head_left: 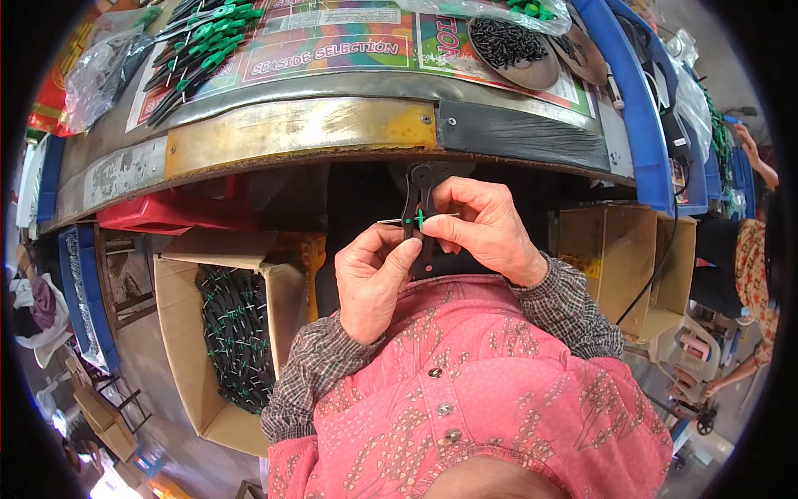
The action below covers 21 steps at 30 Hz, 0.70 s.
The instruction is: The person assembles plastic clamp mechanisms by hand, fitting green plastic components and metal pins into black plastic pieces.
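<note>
Just below the table edge, a black plier-shaped plastic piece [420, 178] with a round head and two legs is held between my hands. A small green part [421, 219] and a thin metal rod [387, 221] cross its legs. My left hand [368, 279] is closed, pinching one leg between thumb and fingers. With thumb and fingers together, my right hand [492, 224] grips the other side near the green part. Its fingertips partly cover the rod. Similar black pieces with green parts and rods lie in an open cardboard box [179, 333] at my left.
On the metal-edged table [299, 129] lie a pile of black and green pieces [195, 50] and a dish of small black screws [509, 46]. A blue bin [636, 100] stands right. Below are a red plastic object [170, 209] and another cardboard box [607, 266]. Another person [752, 258] is far right.
</note>
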Each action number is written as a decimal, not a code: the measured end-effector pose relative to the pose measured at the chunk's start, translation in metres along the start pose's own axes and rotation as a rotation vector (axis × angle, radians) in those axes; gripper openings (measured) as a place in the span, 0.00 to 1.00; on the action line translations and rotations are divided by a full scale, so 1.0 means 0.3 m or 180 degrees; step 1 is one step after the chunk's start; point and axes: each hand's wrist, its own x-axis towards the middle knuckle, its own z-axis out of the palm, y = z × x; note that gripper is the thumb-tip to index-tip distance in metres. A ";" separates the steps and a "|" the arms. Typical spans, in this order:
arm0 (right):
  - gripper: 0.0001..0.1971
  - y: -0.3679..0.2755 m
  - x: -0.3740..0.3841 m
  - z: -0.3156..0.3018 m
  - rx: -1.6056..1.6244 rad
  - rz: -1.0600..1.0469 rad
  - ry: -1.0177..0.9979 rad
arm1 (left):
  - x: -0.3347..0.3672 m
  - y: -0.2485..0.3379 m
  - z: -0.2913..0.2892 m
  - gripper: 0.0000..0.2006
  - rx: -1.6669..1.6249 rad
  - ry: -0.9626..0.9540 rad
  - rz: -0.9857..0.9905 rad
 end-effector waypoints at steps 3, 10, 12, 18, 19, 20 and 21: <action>0.06 0.002 0.001 -0.004 0.0032 -0.0017 -0.0021 | 0.000 -0.003 -0.001 0.05 0.0022 -0.0024 0.0050; 0.05 -0.006 0.008 -0.015 0.0144 -0.0009 -0.0177 | -0.003 0.008 -0.003 0.06 -0.0008 -0.0036 0.0042; 0.05 0.005 0.005 -0.013 0.0162 -0.0015 -0.0112 | 0.001 0.012 -0.005 0.06 0.0017 -0.0075 -0.0095; 0.06 0.003 -0.001 -0.007 0.0256 0.0007 -0.0115 | -0.001 0.003 -0.006 0.07 0.0093 -0.0005 0.0126; 0.06 0.006 0.000 -0.005 0.0269 0.0017 -0.0134 | 0.001 0.000 -0.003 0.07 0.0093 -0.0008 0.0131; 0.06 0.010 -0.003 -0.001 0.0266 0.0012 -0.0134 | 0.003 -0.002 0.000 0.07 0.0111 0.0023 0.0194; 0.06 0.015 -0.007 0.004 0.0224 -0.0024 -0.0076 | 0.005 -0.004 0.002 0.07 0.0130 0.0055 0.0257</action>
